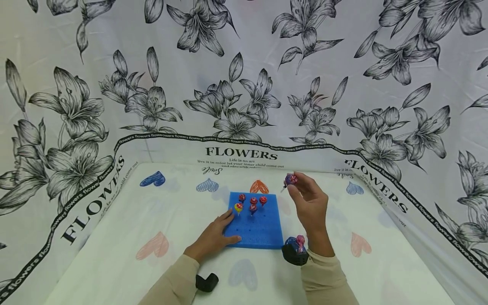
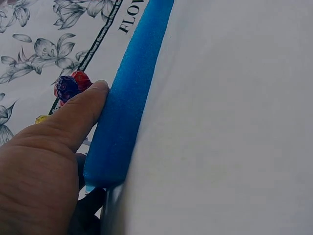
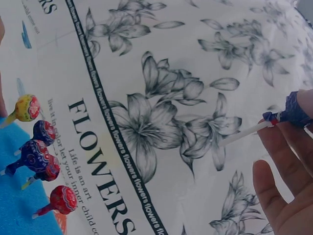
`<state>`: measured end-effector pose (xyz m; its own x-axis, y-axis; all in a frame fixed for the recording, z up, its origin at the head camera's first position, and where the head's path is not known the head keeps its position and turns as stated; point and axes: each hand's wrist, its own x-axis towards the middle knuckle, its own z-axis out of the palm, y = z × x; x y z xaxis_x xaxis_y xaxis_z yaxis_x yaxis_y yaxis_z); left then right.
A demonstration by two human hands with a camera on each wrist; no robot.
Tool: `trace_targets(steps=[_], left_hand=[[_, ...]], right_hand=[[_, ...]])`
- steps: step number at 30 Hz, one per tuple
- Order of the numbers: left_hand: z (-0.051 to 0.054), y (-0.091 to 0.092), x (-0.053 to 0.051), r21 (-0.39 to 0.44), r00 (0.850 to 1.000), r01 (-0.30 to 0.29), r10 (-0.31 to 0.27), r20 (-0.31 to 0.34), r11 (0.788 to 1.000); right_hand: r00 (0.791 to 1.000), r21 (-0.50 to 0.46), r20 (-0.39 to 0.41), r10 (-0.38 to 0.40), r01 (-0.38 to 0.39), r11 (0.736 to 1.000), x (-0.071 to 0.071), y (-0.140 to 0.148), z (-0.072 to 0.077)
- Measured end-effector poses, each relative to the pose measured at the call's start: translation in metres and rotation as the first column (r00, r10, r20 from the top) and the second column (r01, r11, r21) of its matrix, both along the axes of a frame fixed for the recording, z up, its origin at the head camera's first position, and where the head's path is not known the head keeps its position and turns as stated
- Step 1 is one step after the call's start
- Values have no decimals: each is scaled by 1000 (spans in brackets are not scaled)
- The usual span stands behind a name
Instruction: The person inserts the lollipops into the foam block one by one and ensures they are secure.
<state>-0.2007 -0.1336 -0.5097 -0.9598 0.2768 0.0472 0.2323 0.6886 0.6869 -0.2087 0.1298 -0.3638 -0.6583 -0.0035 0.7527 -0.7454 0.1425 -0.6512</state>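
A blue foam board (image 1: 263,231) holds several wrapped lollipops upright near its far side: red ones (image 1: 263,200), a yellow one (image 1: 238,207) and a dark purple one (image 1: 253,208). My left hand (image 1: 213,237) rests at the board's left side, fingers spread; in the left wrist view a finger of that hand (image 2: 73,115) lies against the blue board (image 2: 129,93). Off the board's far right corner, my right hand (image 1: 310,203) pinches a purple and red lollipop (image 1: 291,179) by its wrapped head. Its white stick (image 3: 244,133) points away from the fingers in the right wrist view.
Beside my right wrist is a dark object (image 1: 293,255) with a pink-wrapped lollipop (image 1: 300,241) at it. Another black object (image 1: 207,282) is by the left wrist. White cloth with printed hearts (image 1: 152,245) covers the table; a flower-printed curtain (image 1: 244,123) stands behind.
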Motion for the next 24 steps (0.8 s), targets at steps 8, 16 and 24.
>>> trace_targets(steps=[8,16,24], left_hand=[[-1,-1,1,-9,1000,1,-1,-7,1000],[2,0,3,2,1000,12,-12,-8,1000],[1,1,3,2,1000,10,-10,-10,1000]], right_hand=[[998,4,58,11,-11,1000,-12,-13,-23],[987,40,162,-9,2,999,-16,-20,-50],[965,49,259,-45,33,998,-32,-20,-90]])
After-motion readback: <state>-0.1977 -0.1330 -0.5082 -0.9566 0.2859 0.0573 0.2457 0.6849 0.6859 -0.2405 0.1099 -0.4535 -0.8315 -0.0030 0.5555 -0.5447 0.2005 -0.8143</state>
